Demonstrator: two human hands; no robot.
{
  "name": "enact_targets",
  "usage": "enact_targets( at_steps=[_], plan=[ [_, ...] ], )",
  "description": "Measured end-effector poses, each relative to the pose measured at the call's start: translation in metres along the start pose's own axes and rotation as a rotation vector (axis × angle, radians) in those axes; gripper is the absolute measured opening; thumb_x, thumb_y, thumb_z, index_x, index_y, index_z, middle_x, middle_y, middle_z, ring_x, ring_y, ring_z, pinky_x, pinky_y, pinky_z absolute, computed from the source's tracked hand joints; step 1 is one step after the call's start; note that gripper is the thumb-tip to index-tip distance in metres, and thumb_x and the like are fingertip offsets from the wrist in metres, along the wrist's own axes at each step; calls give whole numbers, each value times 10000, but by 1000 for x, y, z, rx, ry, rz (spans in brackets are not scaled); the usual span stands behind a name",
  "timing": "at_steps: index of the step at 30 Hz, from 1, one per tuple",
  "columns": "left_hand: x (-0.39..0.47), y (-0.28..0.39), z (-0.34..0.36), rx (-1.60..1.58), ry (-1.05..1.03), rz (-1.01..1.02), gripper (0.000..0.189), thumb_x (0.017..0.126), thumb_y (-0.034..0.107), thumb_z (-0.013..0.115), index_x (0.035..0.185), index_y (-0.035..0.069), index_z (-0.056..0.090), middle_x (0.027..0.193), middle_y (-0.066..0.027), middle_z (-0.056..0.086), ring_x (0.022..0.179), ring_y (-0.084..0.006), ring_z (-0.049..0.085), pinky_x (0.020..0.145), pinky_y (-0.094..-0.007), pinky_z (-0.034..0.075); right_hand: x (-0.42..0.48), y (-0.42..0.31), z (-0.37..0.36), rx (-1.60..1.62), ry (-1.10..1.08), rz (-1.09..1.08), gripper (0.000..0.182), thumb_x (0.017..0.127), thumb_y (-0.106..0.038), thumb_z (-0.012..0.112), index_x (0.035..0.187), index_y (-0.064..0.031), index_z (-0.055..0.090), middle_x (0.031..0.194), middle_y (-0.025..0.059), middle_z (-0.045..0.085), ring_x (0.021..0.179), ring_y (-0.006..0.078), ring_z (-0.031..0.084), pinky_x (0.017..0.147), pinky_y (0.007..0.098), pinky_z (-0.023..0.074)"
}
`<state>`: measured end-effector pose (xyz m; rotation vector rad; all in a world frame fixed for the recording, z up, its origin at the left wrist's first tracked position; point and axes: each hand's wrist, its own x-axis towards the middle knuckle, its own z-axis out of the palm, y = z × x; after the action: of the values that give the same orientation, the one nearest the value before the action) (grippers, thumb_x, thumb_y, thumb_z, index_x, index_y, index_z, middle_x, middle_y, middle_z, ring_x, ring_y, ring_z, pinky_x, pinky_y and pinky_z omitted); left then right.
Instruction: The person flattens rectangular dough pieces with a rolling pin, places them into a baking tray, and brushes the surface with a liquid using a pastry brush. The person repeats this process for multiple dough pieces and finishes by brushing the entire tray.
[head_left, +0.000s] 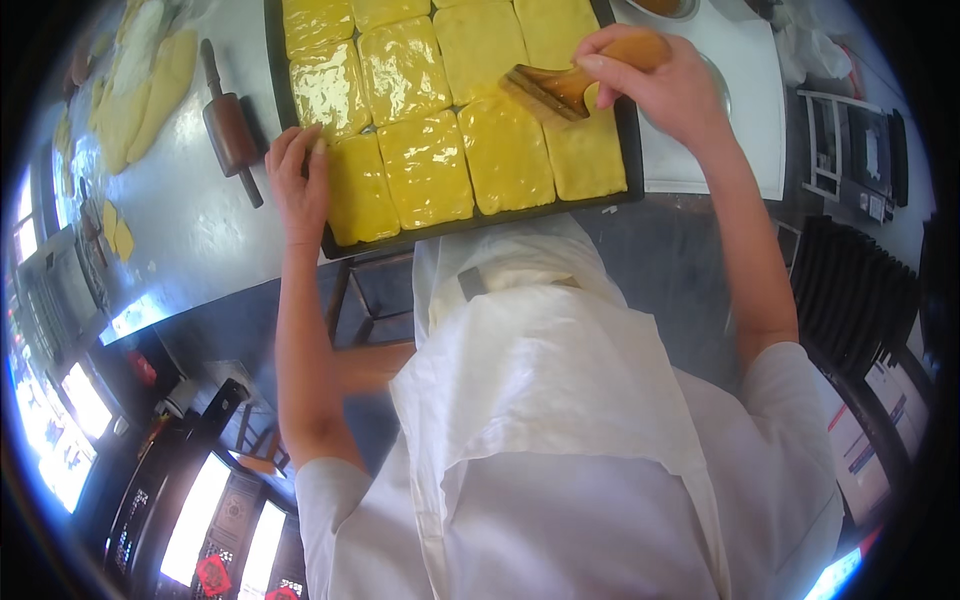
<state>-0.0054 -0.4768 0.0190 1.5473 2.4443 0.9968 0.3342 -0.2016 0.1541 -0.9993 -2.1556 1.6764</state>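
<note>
A black baking tray (480, 220) lies in front of me, filled with rows of flat, nearly square yellow dough pieces (426, 171). Those on the left and in the middle shine with a wet glaze; the dough piece at the near right corner (589, 161) looks mostly matte. My right hand (660, 86) grips the wooden handle of a wide pastry brush (559, 86). Its bristles rest over the boundary between dough pieces on the tray's right side. My left hand (298, 184) is at the tray's left edge, fingers bent over the rim beside the near left piece.
A rolling pin (230, 135) lies left of the tray on the metal worktable (202, 232). Beyond it are large slabs of dough (161, 97) and small dough scraps (118, 231). To the right, a bowl of orange-brown liquid (664, 6) stands on a white board (750, 105). Dark stacked trays (851, 292) stand farther right.
</note>
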Motion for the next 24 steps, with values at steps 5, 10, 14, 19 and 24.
enact_targets(
  at_steps=[5,10,14,19,24],
  plan=[
    [-3,6,-1,-29,41,-12,266,1050,242,626,1193,57,751,1245,-141,667,1204,-341,587,1063,-430,450,-42,0,52,-352,-83,-598,122,892,-114,746,999,-65,714,940,96,673,863,265,710,711,346,566],
    [0,5,2,41,33,26,293,1063,272,600,1176,45,749,1226,-154,675,1178,-362,599,1048,-439,457,-79,-3,78,-418,-370,-565,143,831,-101,748,943,-74,662,905,100,629,823,311,688,680,401,559],
    [1,6,1,90,27,24,291,1063,267,598,1178,47,750,1241,-160,677,1180,-367,600,1046,-448,464,-52,-10,57,50,-309,-31,136,904,-117,750,1009,-39,714,875,78,705,758,201,715,680,333,549],
    [0,6,0,64,60,41,289,1069,247,583,1202,46,742,1249,-173,684,1190,-377,609,1046,-457,472,21,22,26,198,-131,114,183,966,-167,746,1044,-2,746,797,61,723,708,107,689,696,263,539],
    [-3,3,4,44,145,14,302,1071,191,571,1294,29,695,1256,-185,701,1184,-379,635,1038,-444,495,6,7,31,99,149,-226,140,979,-90,742,1080,7,741,979,21,726,775,103,693,729,270,550]
  ],
)
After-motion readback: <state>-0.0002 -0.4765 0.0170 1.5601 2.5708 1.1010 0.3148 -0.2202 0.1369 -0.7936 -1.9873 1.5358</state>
